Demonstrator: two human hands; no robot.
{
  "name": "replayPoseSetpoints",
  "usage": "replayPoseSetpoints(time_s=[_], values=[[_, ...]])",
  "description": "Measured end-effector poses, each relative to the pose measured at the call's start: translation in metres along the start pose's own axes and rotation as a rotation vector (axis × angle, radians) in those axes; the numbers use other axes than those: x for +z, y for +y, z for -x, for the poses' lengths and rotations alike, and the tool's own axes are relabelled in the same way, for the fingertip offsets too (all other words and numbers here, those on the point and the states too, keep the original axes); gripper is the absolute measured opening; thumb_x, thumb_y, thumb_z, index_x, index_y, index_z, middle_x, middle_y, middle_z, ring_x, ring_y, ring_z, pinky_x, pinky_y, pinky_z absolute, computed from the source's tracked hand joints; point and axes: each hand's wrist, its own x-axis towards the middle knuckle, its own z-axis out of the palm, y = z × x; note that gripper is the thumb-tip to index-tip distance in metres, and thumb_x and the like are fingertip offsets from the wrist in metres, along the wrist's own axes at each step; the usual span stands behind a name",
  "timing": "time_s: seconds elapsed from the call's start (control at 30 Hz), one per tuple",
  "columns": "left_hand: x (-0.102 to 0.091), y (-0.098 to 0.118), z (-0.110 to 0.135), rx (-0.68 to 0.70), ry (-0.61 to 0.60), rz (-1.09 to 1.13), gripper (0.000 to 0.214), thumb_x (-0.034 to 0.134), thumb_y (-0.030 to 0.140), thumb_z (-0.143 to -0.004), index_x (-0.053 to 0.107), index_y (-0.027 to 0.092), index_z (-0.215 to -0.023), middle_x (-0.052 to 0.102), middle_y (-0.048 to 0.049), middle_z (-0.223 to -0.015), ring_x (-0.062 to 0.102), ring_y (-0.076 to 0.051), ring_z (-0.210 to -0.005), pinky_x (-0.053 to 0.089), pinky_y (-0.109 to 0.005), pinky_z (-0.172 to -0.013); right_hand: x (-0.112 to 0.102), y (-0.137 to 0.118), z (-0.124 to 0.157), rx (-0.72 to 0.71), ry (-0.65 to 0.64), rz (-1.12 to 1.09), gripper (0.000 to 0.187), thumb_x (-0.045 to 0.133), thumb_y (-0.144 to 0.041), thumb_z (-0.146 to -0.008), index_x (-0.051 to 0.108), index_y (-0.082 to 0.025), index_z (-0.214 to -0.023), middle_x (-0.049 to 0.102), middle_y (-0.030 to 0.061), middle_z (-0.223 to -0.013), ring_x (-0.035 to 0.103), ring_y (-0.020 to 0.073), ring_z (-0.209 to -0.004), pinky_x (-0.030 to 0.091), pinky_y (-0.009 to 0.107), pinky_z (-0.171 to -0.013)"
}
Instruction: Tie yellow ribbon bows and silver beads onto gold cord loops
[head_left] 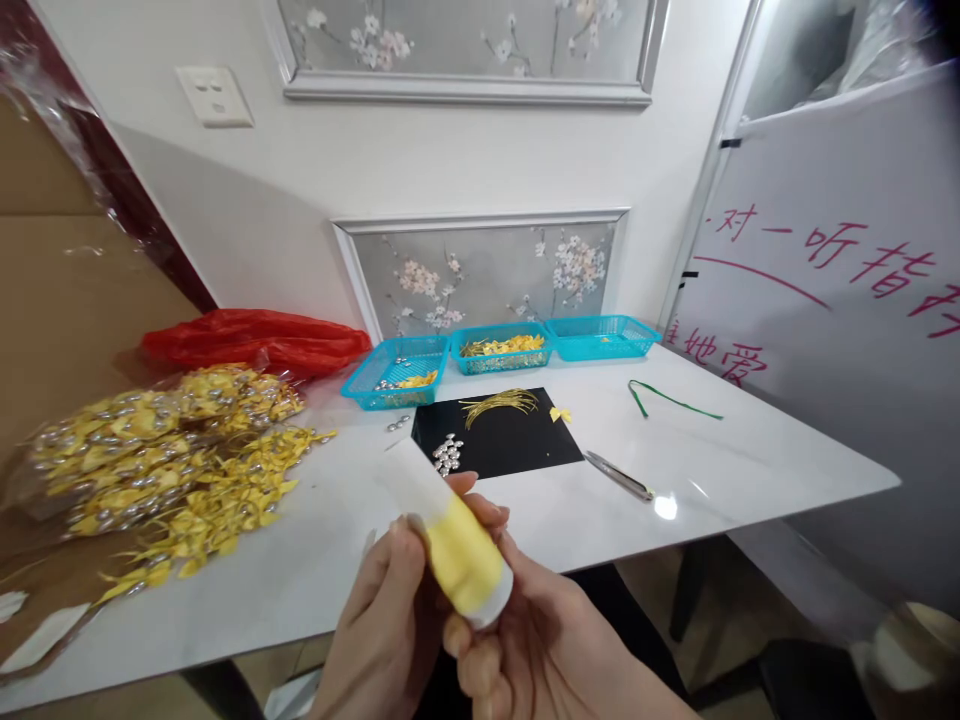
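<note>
Between my two hands is a yellow-and-white tube-like item (466, 560), tilted, with its white upper end pointing away to the left; its exact kind is unclear. The fingers of my left hand (386, 590) pinch its left side. My right hand (540, 620) wraps round its lower right end. Just beyond lies a black mat (502, 440) bearing a bundle of thin gold wires (500, 404), a small heap of silver beads (448, 454) and a yellow bow-shaped piece (560, 414) at its right edge.
Blue baskets (397, 372) stand along the wall, some with yellow pieces and beads. Yellow beaded sprays (172, 450) and a red plastic bag (255, 340) fill the left. Tweezers (619, 475) and a green strip (675, 402) lie to the right.
</note>
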Motion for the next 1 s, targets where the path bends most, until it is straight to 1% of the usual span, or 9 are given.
replayPoseSetpoints(time_s=[0.1,0.2,0.3,0.43,0.63,0.77,0.83,0.9,1.0], values=[[-0.006,-0.002,-0.003,-0.045,-0.105,-0.080,0.040,0.083,0.050,-0.075,0.081,0.026,-0.106,0.082,-0.0067,-0.101,0.074,-0.022,-0.088,0.060,-0.023,-0.074,0.006,-0.007,0.001,0.131,0.072,-0.172,0.066,0.052,-0.069,-0.095,0.068,-0.007,-0.080,0.069,0.0043,-0.065,0.060,0.0043,-0.045,0.048,0.011,-0.044],[-0.013,-0.002,-0.003,-0.037,-0.179,-0.163,0.048,0.087,0.037,-0.073,0.077,0.027,-0.119,0.081,-0.0089,-0.111,0.072,-0.025,-0.102,0.057,-0.024,-0.083,0.002,-0.008,0.000,0.160,0.079,-0.195,0.070,0.046,-0.071,-0.096,0.066,-0.007,-0.075,0.067,0.0043,-0.062,0.057,0.0032,-0.043,0.046,0.010,-0.043],[-0.013,0.001,-0.001,-0.018,-0.150,-0.190,0.049,0.086,0.037,-0.074,0.076,0.028,-0.121,0.081,-0.0080,-0.106,0.073,-0.023,-0.096,0.057,-0.023,-0.080,-0.006,-0.001,0.000,0.051,0.020,-0.006,0.077,0.051,-0.081,-0.086,0.068,-0.006,-0.083,0.069,0.0056,-0.066,0.064,0.0079,-0.048,0.053,0.016,-0.049],[-0.005,0.005,0.004,0.006,-0.094,-0.269,0.044,0.086,0.042,-0.073,0.078,0.026,-0.113,0.080,-0.0068,-0.097,0.072,-0.023,-0.092,0.057,-0.020,-0.072,-0.008,0.009,0.001,-0.183,-0.025,0.157,0.064,0.081,-0.067,-0.071,0.069,-0.009,-0.095,0.071,0.0035,-0.072,0.069,0.0095,-0.056,0.055,0.016,-0.056],[0.008,0.002,0.010,0.150,-0.002,-0.348,0.053,0.088,0.034,-0.067,0.072,0.031,-0.118,0.078,-0.0009,-0.102,0.071,-0.016,-0.082,0.058,-0.017,-0.074,-0.008,0.013,-0.004,-0.041,0.012,0.130,0.071,0.064,-0.081,-0.077,0.067,-0.010,-0.081,0.059,-0.0020,-0.053,0.059,0.0080,-0.043,0.049,0.016,-0.046],[0.009,0.000,0.007,0.108,0.048,-0.365,0.039,0.083,0.046,-0.074,0.073,0.028,-0.107,0.077,0.0004,-0.086,0.058,-0.009,-0.046,0.048,-0.016,-0.042,-0.009,0.016,-0.007,-0.084,0.005,0.131,0.068,0.068,-0.078,-0.075,0.067,-0.010,-0.074,0.056,-0.0028,-0.051,0.053,0.0064,-0.041,0.045,0.016,-0.045],[0.007,-0.001,0.003,0.167,0.071,-0.392,0.036,0.076,0.055,-0.078,0.077,0.025,-0.096,0.077,-0.0014,-0.078,0.059,-0.011,-0.048,0.049,-0.019,-0.045,-0.007,0.016,-0.006,-0.068,-0.022,0.126,0.065,0.070,-0.076,-0.075,0.067,-0.011,-0.071,0.054,-0.0037,-0.052,0.048,0.0053,-0.041,0.043,0.016,-0.046],[0.003,0.000,-0.001,0.223,0.084,-0.440,0.045,0.069,0.065,-0.081,0.079,0.021,-0.087,0.078,-0.0054,-0.074,0.066,-0.017,-0.059,0.054,-0.023,-0.055,-0.005,0.013,-0.003,-0.032,-0.052,0.087,0.061,0.074,-0.073,-0.074,0.068,-0.013,-0.074,0.054,-0.0050,-0.055,0.042,0.0044,-0.042,0.040,0.017,-0.046],[-0.002,0.001,-0.003,0.149,0.057,-0.426,0.053,0.068,0.069,-0.080,0.081,0.020,-0.094,0.082,-0.0093,-0.086,0.071,-0.022,-0.075,0.055,-0.024,-0.061,-0.001,0.007,0.004,0.006,-0.081,-0.002,0.055,0.074,-0.067,-0.078,0.071,-0.013,-0.089,0.056,-0.0059,-0.063,0.032,0.0026,-0.043,0.032,0.015,-0.042]])
